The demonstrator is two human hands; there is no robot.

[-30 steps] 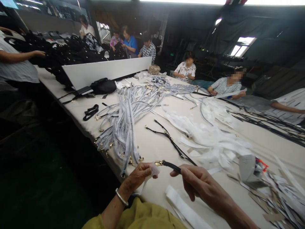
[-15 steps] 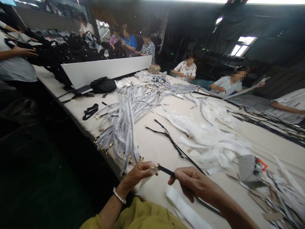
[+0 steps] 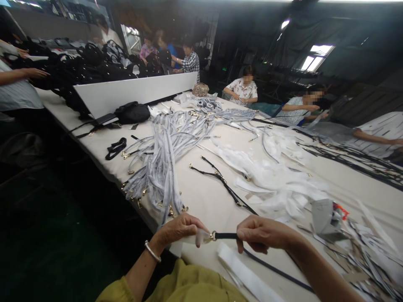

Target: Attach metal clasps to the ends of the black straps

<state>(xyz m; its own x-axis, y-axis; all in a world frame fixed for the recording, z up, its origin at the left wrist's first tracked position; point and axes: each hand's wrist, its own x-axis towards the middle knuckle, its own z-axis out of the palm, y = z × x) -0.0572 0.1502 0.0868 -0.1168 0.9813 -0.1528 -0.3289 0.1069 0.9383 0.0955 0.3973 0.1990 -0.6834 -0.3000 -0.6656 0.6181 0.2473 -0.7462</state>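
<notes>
At the table's near edge, my right hand [image 3: 261, 235] is closed on a black strap [image 3: 225, 236] a short way from its gold metal clasp [image 3: 212, 236]. The strap runs on below the hand toward the lower right. My left hand [image 3: 184, 230] pinches a thin translucent white wrapping [image 3: 201, 237] that reaches over the clasp. Both hands hold the strap end roughly level between them. Beyond them lie more black straps with gold fittings [image 3: 223, 180]. Left of these is a heap of straps wrapped in pale film [image 3: 163, 167], with gold hooks at the table edge.
Crumpled white sheets [image 3: 277, 180] spread across the middle right. A grey-white container [image 3: 323, 216] stands near a pile of scraps [image 3: 362, 251]. White strips [image 3: 242, 268] lie close in front. A white board [image 3: 135, 94] borders black bags [image 3: 94, 63]. Several people sit or stand around.
My left hand has moved slightly left and down, and my right hand slightly right. The strap end, tilted before, is now nearly level, with the wrapping stretched from the clasp.
</notes>
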